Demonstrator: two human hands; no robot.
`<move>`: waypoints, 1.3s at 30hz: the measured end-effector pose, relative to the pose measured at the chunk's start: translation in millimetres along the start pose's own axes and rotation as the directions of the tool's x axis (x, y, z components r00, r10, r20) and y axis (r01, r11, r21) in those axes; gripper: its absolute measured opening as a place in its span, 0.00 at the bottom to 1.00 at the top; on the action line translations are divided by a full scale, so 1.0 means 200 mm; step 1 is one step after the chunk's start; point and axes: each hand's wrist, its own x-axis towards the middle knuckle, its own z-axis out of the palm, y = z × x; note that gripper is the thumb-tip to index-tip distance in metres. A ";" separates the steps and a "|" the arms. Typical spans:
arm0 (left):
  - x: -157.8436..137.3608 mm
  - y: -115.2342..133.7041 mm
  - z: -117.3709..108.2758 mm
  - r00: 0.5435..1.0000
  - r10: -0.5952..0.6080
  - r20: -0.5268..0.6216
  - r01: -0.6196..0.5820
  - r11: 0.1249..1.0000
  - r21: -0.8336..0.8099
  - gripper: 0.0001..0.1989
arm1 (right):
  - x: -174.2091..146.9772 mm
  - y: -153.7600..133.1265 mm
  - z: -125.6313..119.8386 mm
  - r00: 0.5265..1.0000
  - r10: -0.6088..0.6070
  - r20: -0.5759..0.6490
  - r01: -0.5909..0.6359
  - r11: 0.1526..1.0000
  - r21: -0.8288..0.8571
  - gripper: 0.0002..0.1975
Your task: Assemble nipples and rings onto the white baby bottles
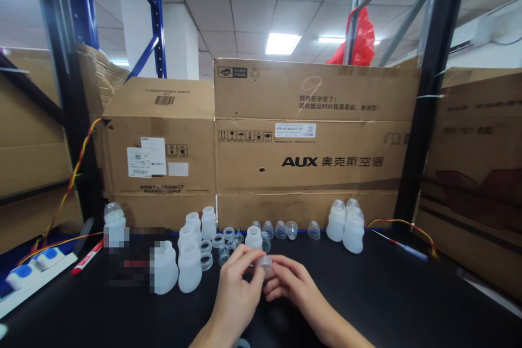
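My left hand [240, 280] and my right hand [290, 278] meet at the middle of the black table. Fingers of both are closed round a small translucent cup-like bottle part [266, 265]; whether it is a collar ring or a cap I cannot tell. Just behind them stands an uncapped milky baby bottle [253, 238]. To the left lie several translucent collar rings [206, 261] and clear bottle nipples [224, 253]. Clear dome caps [280, 230] are lined up behind. At the bottom edge, partly cut off, a ring [242, 343] shows near my left wrist.
Uncapped bottles [190, 267] stand in a group at left. Capped bottles [336, 222] cluster at back right, and another capped bottle [115, 223] stands far left. A red marker [87, 256], a power strip [44, 277] and a screwdriver-like tool [408, 249] lie nearer the sides. Cardboard [318, 174] walls the back.
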 end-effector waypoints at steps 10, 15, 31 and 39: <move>-0.01 0.03 -0.01 0.977 0.214 -0.013 -0.213 0.975 0.056 0.10 | -0.02 -0.06 0.03 0.998 0.040 0.051 -0.043 0.997 0.056 0.29; -0.02 0.00 -0.02 0.978 0.187 0.089 -0.195 0.977 0.084 0.11 | -0.01 -0.06 0.02 0.998 0.019 0.059 -0.023 0.997 0.072 0.25; -0.03 -0.30 0.08 0.999 -0.037 -0.004 0.037 0.987 0.155 0.19 | 0.10 -0.05 -0.13 0.923 -0.196 -0.331 0.194 0.980 -0.039 0.33; -0.05 -0.35 0.12 0.996 -0.033 0.080 0.038 0.997 -0.064 0.34 | 0.08 0.00 -0.12 0.914 -0.399 -0.074 0.343 0.856 -0.386 0.26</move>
